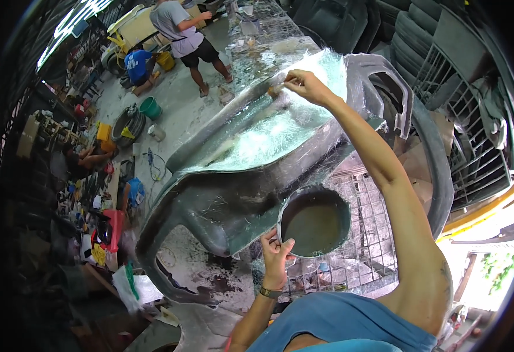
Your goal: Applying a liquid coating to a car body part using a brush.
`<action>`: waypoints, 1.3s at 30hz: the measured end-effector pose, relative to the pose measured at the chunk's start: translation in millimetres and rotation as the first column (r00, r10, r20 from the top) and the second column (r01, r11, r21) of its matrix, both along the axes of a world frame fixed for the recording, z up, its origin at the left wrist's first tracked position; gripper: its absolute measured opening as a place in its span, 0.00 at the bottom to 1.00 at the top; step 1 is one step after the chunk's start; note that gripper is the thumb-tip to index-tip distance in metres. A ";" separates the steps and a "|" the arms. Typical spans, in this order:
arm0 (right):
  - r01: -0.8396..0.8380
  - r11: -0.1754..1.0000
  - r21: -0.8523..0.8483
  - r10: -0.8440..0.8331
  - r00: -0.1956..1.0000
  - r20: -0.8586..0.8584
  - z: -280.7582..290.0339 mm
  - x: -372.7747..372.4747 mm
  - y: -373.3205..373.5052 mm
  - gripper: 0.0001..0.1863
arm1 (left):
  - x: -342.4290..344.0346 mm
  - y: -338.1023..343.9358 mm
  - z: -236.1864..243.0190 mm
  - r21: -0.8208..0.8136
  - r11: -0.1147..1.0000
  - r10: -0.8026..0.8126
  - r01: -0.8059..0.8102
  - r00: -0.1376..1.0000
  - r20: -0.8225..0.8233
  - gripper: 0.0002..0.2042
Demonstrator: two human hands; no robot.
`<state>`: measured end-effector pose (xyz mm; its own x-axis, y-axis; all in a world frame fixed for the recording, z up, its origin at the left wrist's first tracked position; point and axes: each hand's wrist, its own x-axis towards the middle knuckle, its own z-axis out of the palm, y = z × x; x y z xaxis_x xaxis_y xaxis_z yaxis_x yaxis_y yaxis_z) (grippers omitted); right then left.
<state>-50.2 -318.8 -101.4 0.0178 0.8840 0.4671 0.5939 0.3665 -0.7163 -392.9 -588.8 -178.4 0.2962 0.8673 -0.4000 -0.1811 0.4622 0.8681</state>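
Observation:
My left hand (277, 253) grips the rim of a round bucket (348, 220), thumb over the edge and fingers outside. Greyish-brown liquid (312, 227) lies inside it. Stretched far forward, my right hand (307, 87) is closed on what looks like a small brush (275, 91), mostly hidden by the fingers. Its brownish end is at the far part of a large dark grey moulded shell (227, 199). Whitish, glossy fibreglass matting (268, 138) lines the shell's hollow, with loose fibres (327, 64) fraying near my right hand.
A wire-grid table (374, 234) lies under the bucket. Dark curved mouldings (439, 170) and a metal rack (474, 123) stand right. Far left, one person (183, 32) stands and another (139, 64) crouches, near a green bucket (150, 108). Cluttered tools and a red item (113, 229) line the left.

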 end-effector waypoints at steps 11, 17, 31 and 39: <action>-0.093 0.993 -0.078 0.079 0.984 -0.161 -9.4 -5.8 14.4 0.08 | -10.7 -4.4 0.4 -0.011 1.000 0.026 -0.026 0.999 0.028 0.33; 0.147 0.988 -0.049 -0.148 0.989 -0.030 -0.4 37.8 22.2 0.09 | -16.6 -4.4 -5.8 -0.009 0.999 0.048 -0.047 0.997 0.063 0.32; 0.296 0.927 -0.231 -0.337 0.927 -0.163 9.2 46.3 55.7 0.15 | -16.3 -8.8 -9.3 -0.042 0.997 0.066 -0.064 0.996 0.060 0.30; -0.058 0.997 -0.057 0.035 0.943 -0.332 -0.1 29.5 48.5 0.07 | -14.5 -9.9 -6.1 -0.052 0.998 0.047 -0.043 0.997 0.060 0.29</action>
<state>-20.7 -270.4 -101.5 0.1197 0.9157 0.3835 0.3028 0.3342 -0.8925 -407.4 -598.7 -184.5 0.2826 0.8593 -0.4262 -0.2546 0.4956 0.8304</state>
